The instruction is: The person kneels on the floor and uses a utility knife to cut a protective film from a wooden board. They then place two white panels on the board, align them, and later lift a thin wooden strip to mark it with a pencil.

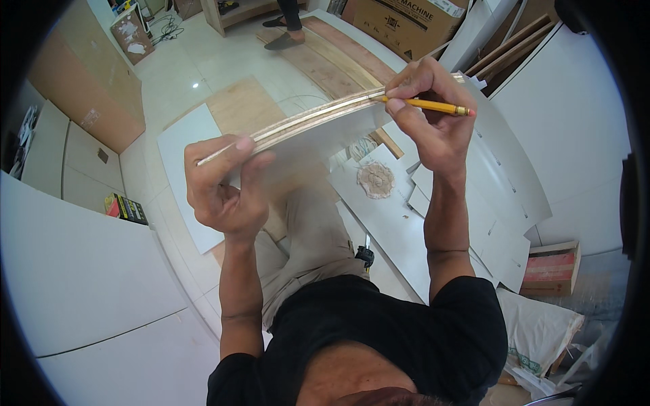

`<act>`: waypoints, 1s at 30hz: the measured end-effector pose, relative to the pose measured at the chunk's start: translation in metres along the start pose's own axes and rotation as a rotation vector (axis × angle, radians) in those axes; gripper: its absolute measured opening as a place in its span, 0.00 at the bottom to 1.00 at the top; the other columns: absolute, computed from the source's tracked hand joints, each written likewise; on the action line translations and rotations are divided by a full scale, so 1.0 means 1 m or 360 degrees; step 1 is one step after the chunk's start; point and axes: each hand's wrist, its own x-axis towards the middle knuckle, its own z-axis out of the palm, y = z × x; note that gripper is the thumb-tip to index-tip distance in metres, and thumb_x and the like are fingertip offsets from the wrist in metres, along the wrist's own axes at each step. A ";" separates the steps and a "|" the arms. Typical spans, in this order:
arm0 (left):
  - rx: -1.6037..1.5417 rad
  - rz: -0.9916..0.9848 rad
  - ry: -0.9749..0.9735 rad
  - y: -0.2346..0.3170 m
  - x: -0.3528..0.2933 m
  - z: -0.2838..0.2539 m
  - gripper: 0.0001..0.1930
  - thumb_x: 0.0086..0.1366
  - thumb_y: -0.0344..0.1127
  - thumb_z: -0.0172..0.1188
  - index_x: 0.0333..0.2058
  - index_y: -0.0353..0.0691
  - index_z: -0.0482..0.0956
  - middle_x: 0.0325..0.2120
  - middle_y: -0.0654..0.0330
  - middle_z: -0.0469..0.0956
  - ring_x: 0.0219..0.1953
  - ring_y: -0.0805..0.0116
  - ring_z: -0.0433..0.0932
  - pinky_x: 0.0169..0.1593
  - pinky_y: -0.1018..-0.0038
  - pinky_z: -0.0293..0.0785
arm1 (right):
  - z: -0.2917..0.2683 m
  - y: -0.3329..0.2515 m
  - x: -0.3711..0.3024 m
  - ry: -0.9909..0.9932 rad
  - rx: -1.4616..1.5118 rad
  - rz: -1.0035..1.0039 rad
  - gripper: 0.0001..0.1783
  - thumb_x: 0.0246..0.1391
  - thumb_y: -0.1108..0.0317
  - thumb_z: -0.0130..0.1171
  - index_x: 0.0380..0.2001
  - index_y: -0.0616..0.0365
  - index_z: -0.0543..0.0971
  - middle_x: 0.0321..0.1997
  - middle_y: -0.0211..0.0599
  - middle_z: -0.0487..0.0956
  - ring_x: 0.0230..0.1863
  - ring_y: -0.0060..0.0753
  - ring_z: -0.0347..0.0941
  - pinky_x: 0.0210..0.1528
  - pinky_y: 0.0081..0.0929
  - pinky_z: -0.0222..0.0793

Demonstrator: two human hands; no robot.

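A board with a layered plywood edge and a pale grey face (318, 139) stands edge up in front of me. Along its top edge runs a thin pale strip (305, 122), whose end pokes out past the fingers of my left hand (227, 193). That hand is closed, pinching the strip at the board's left end. My right hand (439, 132) grips a yellow pencil (433, 105) with a pink eraser. The pencil's point touches or nearly touches the board's edge, right of its middle. Fingers of the right hand also rest near that edge.
White panels (487, 203) lie stacked at the right. A round lump of greyish powdery material (376, 179) sits on a white board. Beyond are wooden planks (332, 57), a cardboard box (406, 27) and another person's feet (284, 40). White cabinets (88, 271) flank the left.
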 end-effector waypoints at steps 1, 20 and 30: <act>-0.0013 -0.0004 0.0000 0.000 0.000 0.000 0.17 0.66 0.27 0.75 0.52 0.40 0.80 0.40 0.56 0.79 0.39 0.71 0.79 0.41 0.77 0.77 | 0.000 0.001 0.000 -0.0007 0.0002 -0.0008 0.05 0.51 0.79 0.65 0.29 0.63 0.77 0.27 0.31 0.79 0.29 0.19 0.71 0.34 0.20 0.67; -0.0009 -0.0005 -0.0002 0.000 0.002 -0.001 0.17 0.67 0.28 0.75 0.51 0.40 0.80 0.40 0.56 0.80 0.39 0.72 0.78 0.41 0.77 0.75 | -0.003 -0.001 0.001 0.0042 0.0143 0.0090 0.05 0.54 0.78 0.66 0.29 0.63 0.78 0.29 0.32 0.80 0.32 0.19 0.73 0.37 0.21 0.69; -0.0042 -0.0024 0.0011 -0.001 0.000 -0.001 0.17 0.66 0.26 0.75 0.51 0.40 0.80 0.40 0.56 0.80 0.40 0.72 0.78 0.42 0.78 0.75 | -0.003 0.002 -0.002 0.0082 0.0088 0.0031 0.03 0.56 0.78 0.66 0.33 0.64 0.81 0.31 0.35 0.82 0.31 0.21 0.76 0.37 0.22 0.72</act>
